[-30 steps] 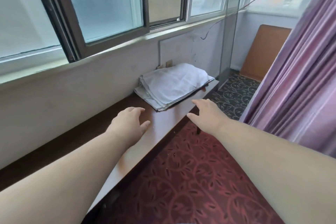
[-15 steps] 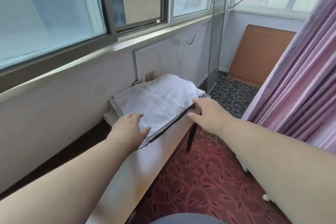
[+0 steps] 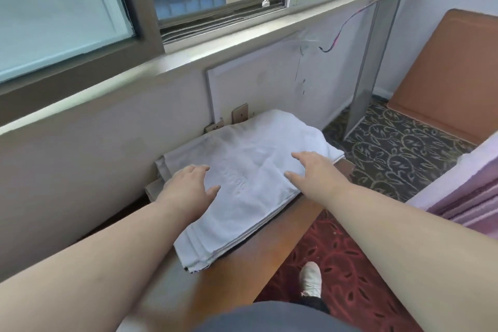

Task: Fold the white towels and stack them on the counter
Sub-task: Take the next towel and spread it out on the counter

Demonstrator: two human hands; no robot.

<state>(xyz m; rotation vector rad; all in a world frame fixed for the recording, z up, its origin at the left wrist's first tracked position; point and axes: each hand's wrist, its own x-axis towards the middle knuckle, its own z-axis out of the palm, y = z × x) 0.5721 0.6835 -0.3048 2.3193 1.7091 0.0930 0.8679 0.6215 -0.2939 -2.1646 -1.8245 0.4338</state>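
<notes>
Head view: the pile of white towels [image 3: 250, 186] lay on the wooden tabletop [image 3: 242, 277] against the wall, its 3 o'clock edge at the tabletop's rim. The left hand [image 3: 188, 186] and right hand [image 3: 312, 172] were over it, each grip released, fingers spread, grasping nothing. Dragging the top towel could likely skew the pile or tip it floorward.

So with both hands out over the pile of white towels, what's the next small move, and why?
Probably lower both hands and pinch the top layer. The left hand and right hand are spread with straight fingers over the stack of folded white towels on the brown wooden counter, gripping nothing.
</notes>
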